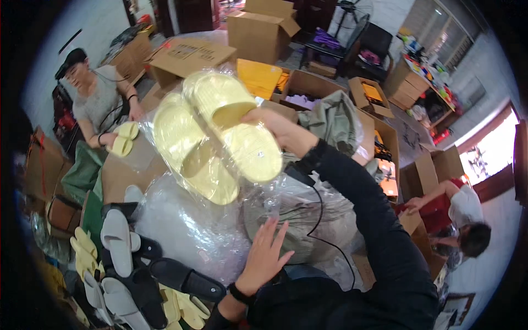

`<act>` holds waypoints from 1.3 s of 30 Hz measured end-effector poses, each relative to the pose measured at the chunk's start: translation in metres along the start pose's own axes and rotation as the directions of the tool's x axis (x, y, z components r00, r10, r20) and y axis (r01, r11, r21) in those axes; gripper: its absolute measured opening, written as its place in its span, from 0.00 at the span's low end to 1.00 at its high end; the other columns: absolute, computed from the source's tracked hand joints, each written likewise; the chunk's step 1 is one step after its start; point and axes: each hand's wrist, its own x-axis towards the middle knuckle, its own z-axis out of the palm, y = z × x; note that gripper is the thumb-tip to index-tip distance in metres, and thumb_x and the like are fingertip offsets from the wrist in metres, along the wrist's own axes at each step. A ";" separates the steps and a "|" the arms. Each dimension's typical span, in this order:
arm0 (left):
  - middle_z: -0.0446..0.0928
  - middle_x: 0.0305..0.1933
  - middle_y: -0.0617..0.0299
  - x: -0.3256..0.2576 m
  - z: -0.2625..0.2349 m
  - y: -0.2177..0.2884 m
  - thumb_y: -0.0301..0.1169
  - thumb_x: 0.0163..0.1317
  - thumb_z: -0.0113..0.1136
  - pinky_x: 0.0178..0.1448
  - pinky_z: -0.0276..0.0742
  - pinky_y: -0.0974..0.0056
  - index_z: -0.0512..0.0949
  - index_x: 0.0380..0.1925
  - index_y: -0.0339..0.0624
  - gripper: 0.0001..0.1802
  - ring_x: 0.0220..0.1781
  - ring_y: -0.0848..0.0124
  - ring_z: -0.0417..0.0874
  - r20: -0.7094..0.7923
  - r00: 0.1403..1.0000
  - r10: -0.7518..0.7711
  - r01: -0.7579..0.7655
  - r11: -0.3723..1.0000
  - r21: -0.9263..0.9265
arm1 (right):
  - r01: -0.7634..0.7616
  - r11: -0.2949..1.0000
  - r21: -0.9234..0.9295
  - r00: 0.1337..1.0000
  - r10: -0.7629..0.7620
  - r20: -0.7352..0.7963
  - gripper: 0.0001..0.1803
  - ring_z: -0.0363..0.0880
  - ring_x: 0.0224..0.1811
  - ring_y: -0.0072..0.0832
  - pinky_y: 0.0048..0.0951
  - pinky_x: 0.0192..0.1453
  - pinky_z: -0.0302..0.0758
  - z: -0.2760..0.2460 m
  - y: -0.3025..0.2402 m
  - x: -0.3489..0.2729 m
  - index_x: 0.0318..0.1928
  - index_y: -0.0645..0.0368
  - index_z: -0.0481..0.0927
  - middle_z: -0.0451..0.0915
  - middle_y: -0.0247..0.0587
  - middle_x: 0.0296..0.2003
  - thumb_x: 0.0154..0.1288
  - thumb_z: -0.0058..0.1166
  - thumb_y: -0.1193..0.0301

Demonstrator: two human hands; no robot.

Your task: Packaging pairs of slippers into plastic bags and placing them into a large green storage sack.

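A pair of pale yellow slippers (212, 170) in a clear plastic bag is raised in front of me. My right hand (283, 131) grips the pair at its right edge; some fingers are hidden behind it. Lower down, my left hand (265, 256) is open with fingers spread and nothing in it, near a heap of clear plastic bags (187, 231). To its left lie loose slippers: a black one (187, 278), a light grey one (116, 242) and several yellow ones.
At the far left, a person (102, 99) holds small yellow slippers (125, 137) at a table. Another person (456, 214) bends over cardboard boxes on the right. Open cartons (316, 82) and a grey-green sack (333, 124) stand beyond my right arm. A black cable (320, 209) hangs from my right wrist.
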 end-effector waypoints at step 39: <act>0.72 0.21 0.63 0.004 0.003 0.015 0.28 0.44 0.58 0.45 0.68 0.61 0.74 0.32 0.46 0.11 0.29 0.63 0.75 0.476 0.865 0.159 -0.352 0.868 0.349 | 0.128 0.542 -0.831 0.880 0.325 0.347 0.42 0.54 0.66 0.31 0.32 0.69 0.50 -0.241 0.130 -0.237 0.67 0.59 0.53 0.59 0.45 0.64 0.55 0.61 0.67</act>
